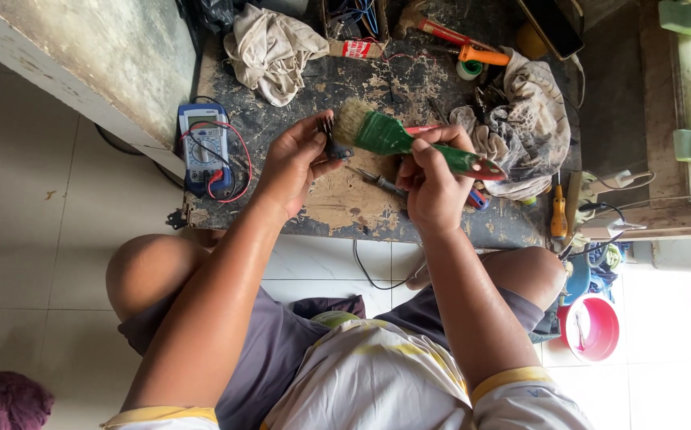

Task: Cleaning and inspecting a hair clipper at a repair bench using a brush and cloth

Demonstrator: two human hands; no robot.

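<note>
Your right hand point(433, 187) has its fingers clamped around the handle of the green paintbrush point(409, 142), whose bristles point toward 10 o'clock, just beside your left hand point(293, 163). Your left-hand fingers are pinched together on a small dark part point(331, 143), touching or nearly touching the bristles; which cannot be determined. Both hands hover above the worn tabletop point(345, 203), with a blue multimeter point(206, 147) at 9 o'clock.

A worn dark workbench point(361, 211) carries a multimeter point(206, 147), 2 rags point(270, 48) and a screwdriver point(379, 182).
</note>
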